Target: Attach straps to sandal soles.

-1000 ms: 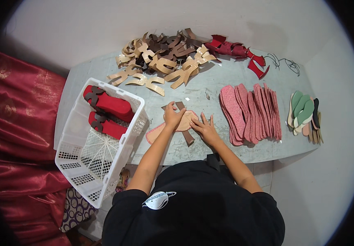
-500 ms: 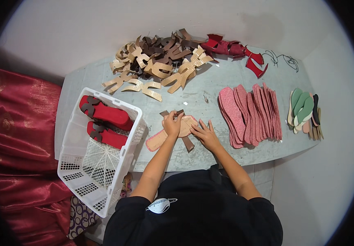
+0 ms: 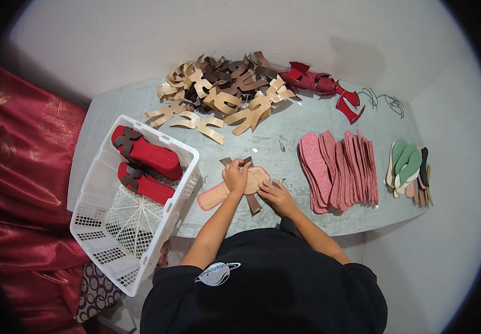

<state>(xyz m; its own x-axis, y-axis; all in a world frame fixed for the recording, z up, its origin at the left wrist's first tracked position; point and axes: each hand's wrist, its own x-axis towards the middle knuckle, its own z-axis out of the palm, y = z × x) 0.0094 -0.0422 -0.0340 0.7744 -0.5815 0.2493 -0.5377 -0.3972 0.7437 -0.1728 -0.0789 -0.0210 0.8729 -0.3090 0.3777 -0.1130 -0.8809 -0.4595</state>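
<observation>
A tan insole with a pink edge [image 3: 213, 196] lies on the table before me, its wide end to the right. Under it crosses a brown strap [image 3: 252, 205], with two ends poking out beyond the far edge and another toward me. My left hand [image 3: 235, 178] rests over the insole's middle, thumb and fingers pinched on a far strap end. Against the right, near edge of the insole lie the fairly straight fingers of my right hand [image 3: 278, 197]; they hold nothing that I can see.
At left stands a white plastic basket [image 3: 187, 146] with red sandals [image 3: 154, 158]. Behind are piled beige and brown straps [image 3: 218, 100] and red straps [image 3: 318, 83]. To the right sit pink glittery insoles [image 3: 338, 172], then green, beige and black soles [image 3: 407, 161]. Black cords [image 3: 385, 100] lie far right.
The whole view has shifted slightly as my head moved. My left hand stays at the strap end; my right hand has slid a little toward me along the insole's edge.
</observation>
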